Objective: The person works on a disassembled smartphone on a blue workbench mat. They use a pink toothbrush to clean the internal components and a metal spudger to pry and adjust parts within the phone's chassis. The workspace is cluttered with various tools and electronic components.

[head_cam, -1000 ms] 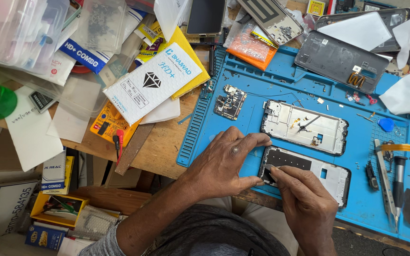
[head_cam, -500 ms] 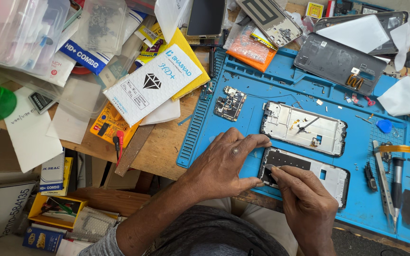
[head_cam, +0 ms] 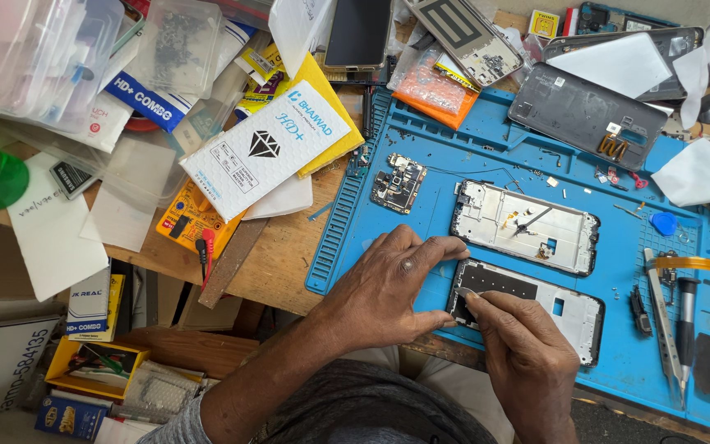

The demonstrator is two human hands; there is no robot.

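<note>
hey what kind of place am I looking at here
Most likely a phone repair bench. A blue work mat holds two stripped phone frames, a loose circuit board and tweezers, with both hands working on the nearer frame.
</note>
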